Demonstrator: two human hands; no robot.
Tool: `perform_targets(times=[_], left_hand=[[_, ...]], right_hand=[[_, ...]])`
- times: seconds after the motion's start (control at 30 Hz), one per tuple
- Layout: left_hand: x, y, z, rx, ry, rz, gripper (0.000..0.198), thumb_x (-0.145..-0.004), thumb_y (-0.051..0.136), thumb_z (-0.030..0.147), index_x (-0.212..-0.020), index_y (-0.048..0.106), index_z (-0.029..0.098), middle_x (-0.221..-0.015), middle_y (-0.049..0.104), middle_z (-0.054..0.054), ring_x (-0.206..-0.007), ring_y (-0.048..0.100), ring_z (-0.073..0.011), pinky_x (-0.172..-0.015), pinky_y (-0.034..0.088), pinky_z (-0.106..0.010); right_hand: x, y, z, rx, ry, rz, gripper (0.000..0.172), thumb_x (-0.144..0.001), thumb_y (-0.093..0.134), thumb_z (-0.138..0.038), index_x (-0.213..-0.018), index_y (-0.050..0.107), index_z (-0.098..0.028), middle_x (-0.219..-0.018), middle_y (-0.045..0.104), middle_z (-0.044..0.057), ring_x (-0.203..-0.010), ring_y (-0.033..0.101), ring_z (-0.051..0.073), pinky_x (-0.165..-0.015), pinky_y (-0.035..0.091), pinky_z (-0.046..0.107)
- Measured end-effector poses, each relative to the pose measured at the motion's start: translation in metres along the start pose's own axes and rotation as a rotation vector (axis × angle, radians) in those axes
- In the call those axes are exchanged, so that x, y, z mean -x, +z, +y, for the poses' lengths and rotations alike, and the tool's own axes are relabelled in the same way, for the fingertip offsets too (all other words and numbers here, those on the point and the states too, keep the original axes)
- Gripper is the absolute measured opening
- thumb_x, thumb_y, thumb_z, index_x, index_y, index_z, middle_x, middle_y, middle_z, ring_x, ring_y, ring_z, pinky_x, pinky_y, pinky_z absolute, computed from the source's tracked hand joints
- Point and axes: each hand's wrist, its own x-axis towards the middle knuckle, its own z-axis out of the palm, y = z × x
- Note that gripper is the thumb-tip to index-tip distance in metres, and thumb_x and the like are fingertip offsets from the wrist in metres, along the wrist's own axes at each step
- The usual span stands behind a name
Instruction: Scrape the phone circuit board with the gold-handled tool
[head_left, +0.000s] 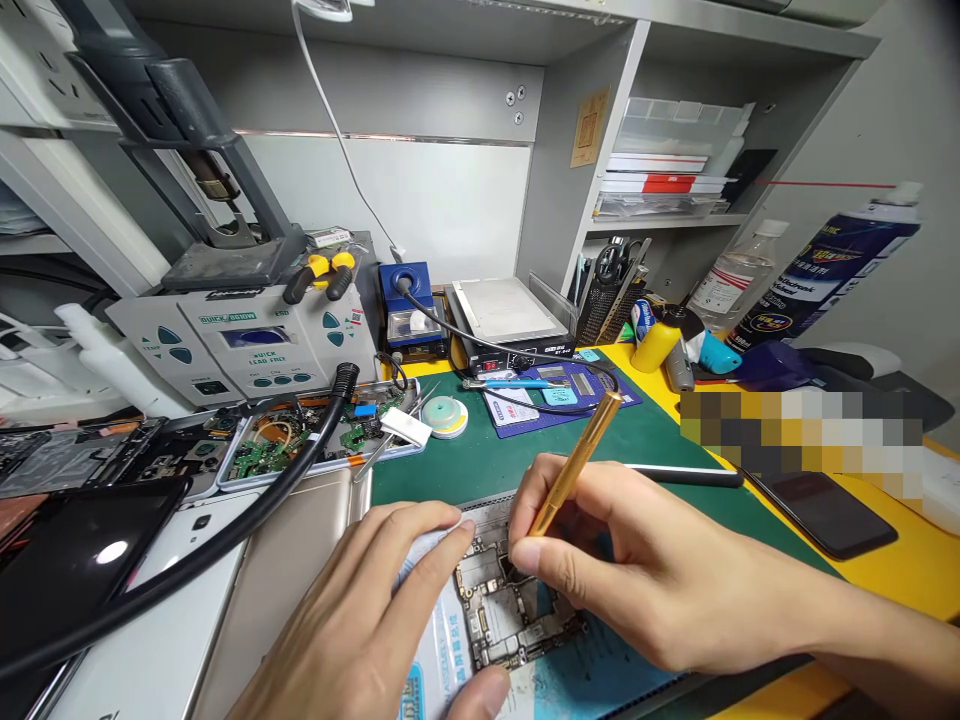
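Observation:
My right hand [637, 570] grips a gold pen-shaped tool [576, 462] like a pencil, its tip down on a bare phone circuit board [502, 605]. The board lies on a blue and white sheet [570, 680] over the green mat [495, 460]. My left hand [367, 620] presses on the sheet and the board's left edge, fingers spread, the thumb near the board's lower edge. The tool's tip is hidden behind my right fingers.
A grey soldering station [247, 345] with yellow-handled pliers [321, 272] stands at the back left, its black hose [225, 530] crossing opened phones. A tray of parts [315, 440], a hot plate [502, 315], bottles [660, 340], a spray can [825, 265] and a dark phone [825, 510] surround the mat.

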Motion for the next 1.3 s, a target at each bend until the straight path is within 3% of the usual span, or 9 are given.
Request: perform_targets(times=[0.13,0.3,0.6,0.8,0.97,1.3], left_hand=[[-0.0014,0.0013,-0.0022,-0.028,0.035,0.035,0.048,-0.098,0.05,0.038,-0.142,0.043,0.019,-0.14,0.043,-0.009,-0.127,0.046,-0.0263,-0.107,0.039,-0.038],[0.0001,0.0022,-0.0088,-0.081,0.116,0.067,0.055,-0.091,0.064,0.034,-0.14,0.047,0.018,-0.138,0.046,-0.009,-0.123,0.051,-0.0235,-0.105,0.041,-0.032],[-0.0012,0.0006,-0.0076,-0.093,0.137,0.072,0.053,-0.091,0.063,0.036,-0.139,0.048,0.017,-0.136,0.048,-0.01,-0.121,0.052,-0.025,-0.101,0.045,-0.035],[-0.002,0.0011,-0.0062,-0.106,0.069,0.033,0.051,-0.094,0.059,0.038,-0.14,0.047,0.019,-0.138,0.047,-0.009,-0.123,0.052,-0.0243,-0.103,0.044,-0.035],[0.0007,0.0018,-0.0079,-0.112,0.123,0.068,0.057,-0.09,0.065,0.038,-0.14,0.047,0.018,-0.137,0.047,-0.009,-0.123,0.051,-0.024,-0.103,0.043,-0.033],[-0.0038,-0.0013,-0.0037,-0.066,0.071,0.067,0.049,-0.093,0.058,0.039,-0.138,0.05,0.02,-0.136,0.052,-0.01,-0.122,0.054,-0.0245,-0.102,0.047,-0.034]], right_hand=[[-0.0013,-0.0007,-0.0023,0.017,-0.039,0.008,0.012,-0.1,0.055,-0.032,-0.096,0.057,-0.021,-0.083,0.062,0.001,-0.071,0.056,0.015,-0.059,0.045,0.024],[-0.0031,-0.0023,-0.0037,0.05,-0.097,0.008,0.011,-0.1,0.056,-0.03,-0.093,0.058,-0.021,-0.079,0.058,-0.002,-0.067,0.051,0.012,-0.06,0.043,0.023],[-0.0035,0.0,-0.0027,0.021,-0.098,0.022,0.015,-0.1,0.058,-0.034,-0.091,0.057,-0.021,-0.075,0.053,-0.005,-0.065,0.046,0.01,-0.058,0.04,0.021],[-0.0031,0.0014,-0.002,0.027,-0.076,0.02,0.015,-0.101,0.055,-0.035,-0.093,0.055,-0.022,-0.074,0.052,-0.005,-0.063,0.046,0.011,-0.055,0.038,0.023],[-0.0018,0.0006,-0.0008,0.042,-0.025,0.018,0.017,-0.101,0.053,-0.038,-0.094,0.054,-0.023,-0.076,0.054,-0.003,-0.063,0.049,0.013,-0.053,0.038,0.024],[-0.0024,0.0011,-0.0029,0.031,-0.029,0.022,0.014,-0.101,0.053,-0.035,-0.095,0.056,-0.022,-0.076,0.055,-0.003,-0.064,0.049,0.013,-0.055,0.041,0.023]])
